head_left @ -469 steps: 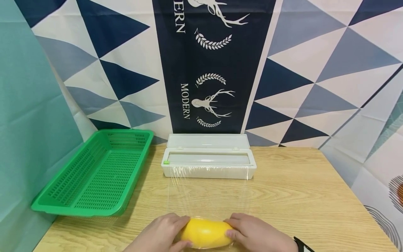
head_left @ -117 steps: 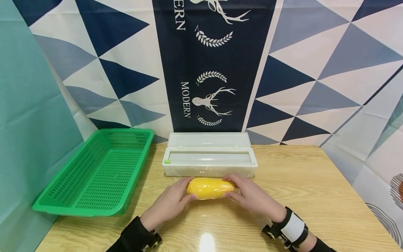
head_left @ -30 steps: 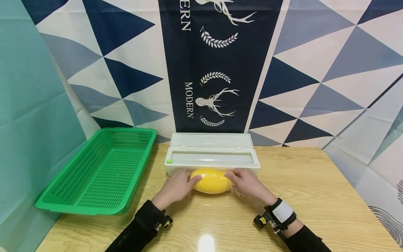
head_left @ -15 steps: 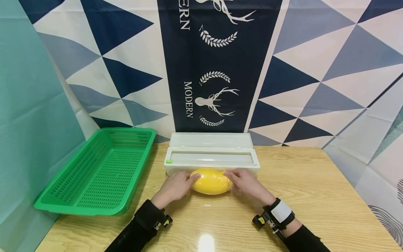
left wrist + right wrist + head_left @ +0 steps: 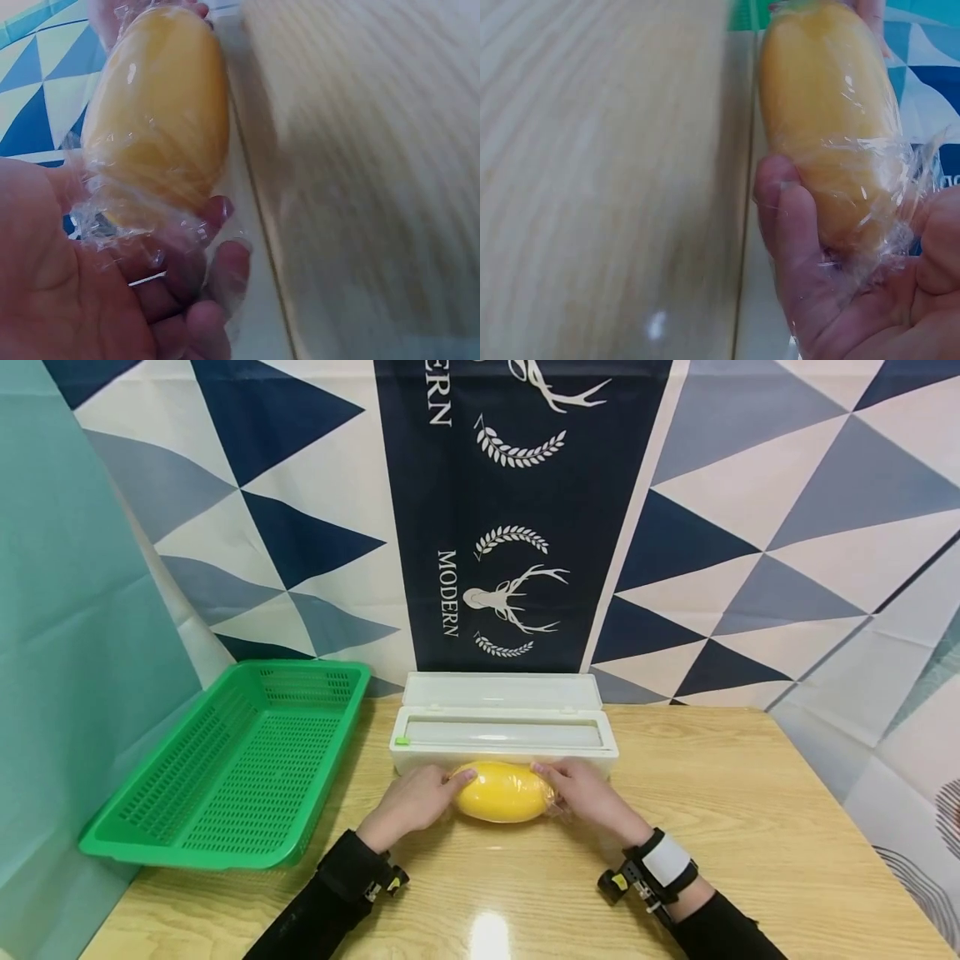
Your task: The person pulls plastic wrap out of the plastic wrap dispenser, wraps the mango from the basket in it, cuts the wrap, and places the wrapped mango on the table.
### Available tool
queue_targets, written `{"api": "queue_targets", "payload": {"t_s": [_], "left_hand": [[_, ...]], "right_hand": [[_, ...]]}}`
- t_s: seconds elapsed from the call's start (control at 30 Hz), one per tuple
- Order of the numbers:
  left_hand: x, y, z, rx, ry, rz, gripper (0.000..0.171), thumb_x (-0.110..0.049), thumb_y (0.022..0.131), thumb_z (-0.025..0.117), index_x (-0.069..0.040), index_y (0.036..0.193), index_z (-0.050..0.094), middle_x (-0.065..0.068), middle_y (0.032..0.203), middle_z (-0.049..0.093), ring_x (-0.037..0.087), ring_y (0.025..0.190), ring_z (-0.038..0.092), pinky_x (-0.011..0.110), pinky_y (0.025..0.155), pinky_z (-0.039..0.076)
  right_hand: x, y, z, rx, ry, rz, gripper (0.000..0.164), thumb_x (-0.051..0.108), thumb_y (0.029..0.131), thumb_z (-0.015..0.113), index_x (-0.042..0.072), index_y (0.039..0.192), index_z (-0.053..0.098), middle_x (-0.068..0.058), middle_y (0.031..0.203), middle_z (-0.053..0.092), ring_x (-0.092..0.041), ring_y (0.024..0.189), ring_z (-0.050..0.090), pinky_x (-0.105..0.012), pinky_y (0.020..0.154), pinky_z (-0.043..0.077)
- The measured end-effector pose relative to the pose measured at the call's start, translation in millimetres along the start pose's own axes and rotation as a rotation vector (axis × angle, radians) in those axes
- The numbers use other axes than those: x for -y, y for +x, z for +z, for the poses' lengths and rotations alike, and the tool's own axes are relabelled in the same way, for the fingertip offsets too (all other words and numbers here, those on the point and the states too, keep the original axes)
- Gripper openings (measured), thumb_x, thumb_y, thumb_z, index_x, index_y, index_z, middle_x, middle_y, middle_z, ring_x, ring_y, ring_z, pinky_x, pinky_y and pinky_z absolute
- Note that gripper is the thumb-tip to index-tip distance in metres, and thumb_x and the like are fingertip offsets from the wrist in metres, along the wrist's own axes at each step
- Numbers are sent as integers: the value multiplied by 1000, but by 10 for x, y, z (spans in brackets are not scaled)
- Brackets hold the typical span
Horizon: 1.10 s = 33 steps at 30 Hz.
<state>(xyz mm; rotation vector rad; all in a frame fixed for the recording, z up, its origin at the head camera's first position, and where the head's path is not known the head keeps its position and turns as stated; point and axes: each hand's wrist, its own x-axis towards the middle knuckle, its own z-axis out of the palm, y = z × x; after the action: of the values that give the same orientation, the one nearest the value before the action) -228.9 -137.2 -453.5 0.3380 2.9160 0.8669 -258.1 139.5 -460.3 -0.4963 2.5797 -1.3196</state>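
Note:
A smooth yellow mango (image 5: 501, 793) lies sideways between my two hands, close against the front of the white cling film dispenser (image 5: 502, 757). Clear cling film (image 5: 112, 217) is wound round it and bunches in crinkles at both ends. My left hand (image 5: 416, 802) grips the left end, thumb on top and fingers curled beneath. At the opposite end my right hand (image 5: 588, 797) holds the fruit and gathered film, as the right wrist view shows with fingers (image 5: 799, 225) bent under the mango (image 5: 832, 112).
The dispenser's lid (image 5: 502, 692) stands raised at the back, and a green slider (image 5: 402, 741) sits at its left end. A green perforated basket (image 5: 300, 827) stands at the left of the wooden table (image 5: 720, 810). Patterned cloth (image 5: 675, 527) hangs behind.
Much earlier the mango lay near the front with film stretched from the dispenser. Since then it has moved up to the dispenser, wrapped. Over the last second the hands have barely shifted.

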Motion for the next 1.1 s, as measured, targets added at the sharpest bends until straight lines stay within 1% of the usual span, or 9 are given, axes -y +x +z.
{"api": "queue_targets", "payload": {"t_s": [0.2, 0.27, 0.33, 0.4, 0.47, 0.6, 0.67, 0.87, 1.1], "left_hand": [[-36, -49, -123, 14, -19, -10, 76, -73, 97, 29, -14, 63, 62, -2, 50, 55, 16, 44, 49, 30, 47, 38], [-60, -75, -175, -41, 18, 7, 76, -72, 97, 29, -13, 68, 66, -2, 56, 57, 17, 50, 51, 32, 49, 40], [-93, -99, -214, -130, 99, 49, 73, -71, 97, 33, -12, 80, 72, -1, 69, 61, 17, 61, 55, 32, 54, 44], [-135, -112, -240, -206, 187, 123, 68, -70, 96, 42, -10, 96, 74, 2, 87, 62, 18, 76, 57, 33, 62, 49], [-171, -115, -237, -244, 269, 231, 64, -67, 92, 53, -9, 115, 71, 4, 106, 60, 20, 93, 56, 35, 74, 52], [-200, -98, -156, -175, 326, 443, 75, -61, 81, 74, -13, 137, 59, 7, 135, 52, 24, 120, 49, 40, 98, 48], [-186, -81, -95, -151, 346, 496, 82, -57, 76, 80, -15, 141, 54, 6, 139, 49, 24, 123, 48, 40, 102, 45], [-115, -32, 21, -170, 363, 524, 86, -43, 71, 90, -18, 143, 51, 2, 135, 51, 20, 116, 49, 38, 99, 45], [-113, -28, 5, -180, 346, 518, 87, -45, 67, 91, -19, 141, 54, 1, 133, 54, 20, 116, 51, 39, 98, 46]], "right_hand": [[21, -3, -34, 50, 62, -5, 48, 44, 104, 50, 2, 106, 72, -4, 69, 64, -14, 52, 55, -27, 46, 47], [34, -7, -36, 63, 61, -16, 48, 44, 104, 50, 2, 107, 72, -4, 68, 64, -15, 51, 56, -28, 46, 48], [41, -9, -36, 72, 52, -28, 48, 44, 104, 50, 2, 108, 72, -4, 68, 65, -15, 50, 56, -30, 46, 49], [48, -13, -38, 78, 44, -36, 48, 44, 104, 49, 2, 106, 72, -4, 67, 65, -15, 50, 56, -30, 45, 49], [53, -17, -43, 80, 38, -39, 48, 44, 105, 48, 2, 106, 72, -4, 68, 64, -15, 51, 56, -30, 46, 49], [61, -29, -58, 82, 31, -29, 47, 44, 105, 48, 4, 105, 72, -3, 72, 63, -15, 57, 56, -27, 49, 48], [68, -34, -70, 89, 37, -25, 47, 45, 104, 47, 5, 104, 72, -4, 72, 62, -14, 57, 55, -26, 50, 46], [84, -49, -103, 111, 51, -23, 46, 41, 107, 44, 4, 101, 70, -4, 71, 61, -15, 57, 54, -28, 50, 46], [65, -69, -210, 193, 82, -53, 45, 37, 108, 41, 2, 95, 64, -6, 72, 60, -15, 61, 53, -27, 55, 45]]}}
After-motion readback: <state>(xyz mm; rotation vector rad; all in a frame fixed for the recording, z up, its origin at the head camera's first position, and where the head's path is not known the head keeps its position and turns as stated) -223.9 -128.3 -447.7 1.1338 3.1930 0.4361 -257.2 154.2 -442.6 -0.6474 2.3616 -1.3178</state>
